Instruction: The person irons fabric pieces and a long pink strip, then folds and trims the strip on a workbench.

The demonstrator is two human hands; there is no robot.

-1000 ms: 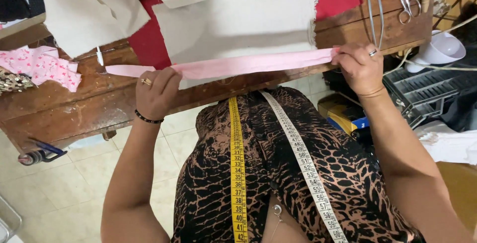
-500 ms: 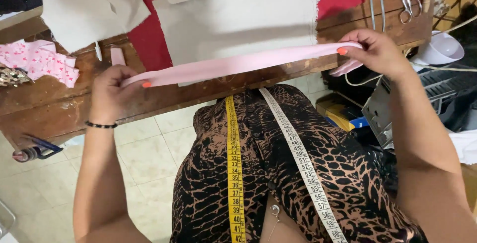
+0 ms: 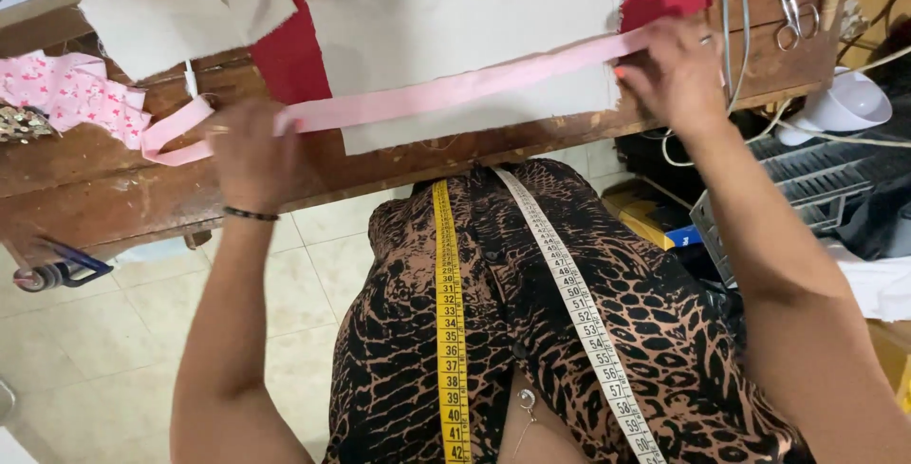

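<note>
You held a long pink fabric strip point(image 3: 455, 92) stretched across the wooden table point(image 3: 114, 189), one end in each hand. Your left hand point(image 3: 249, 153) was closed on the strip near its left end, fingers curled over the top; just left of that hand the loose end doubled back in a flat loop on the table. Your right hand point(image 3: 676, 73) was blurred, but its fingertips looked pressed together on the strip's right end, which sat higher than the left, so the strip slanted upward to the right.

The strip's middle ran over a cream cloth panel point(image 3: 474, 27), which lay flat on the table with a red cloth point(image 3: 285, 65) under it. Left of the cream panel, a second pale cloth piece point(image 3: 180, 4) lay rumpled, and further left again, at the table's edge, was a pink printed scrap point(image 3: 71, 94). Right of the cream panel, beyond your right hand, a pair of scissors point(image 3: 792, 4) lay on the table.

A measuring tape point(image 3: 446, 312) hung round your neck, its yellow side and white side falling in two lines down your patterned dress, below the table's near edge. A dark bracelet point(image 3: 249, 213) circled your left wrist.
</note>
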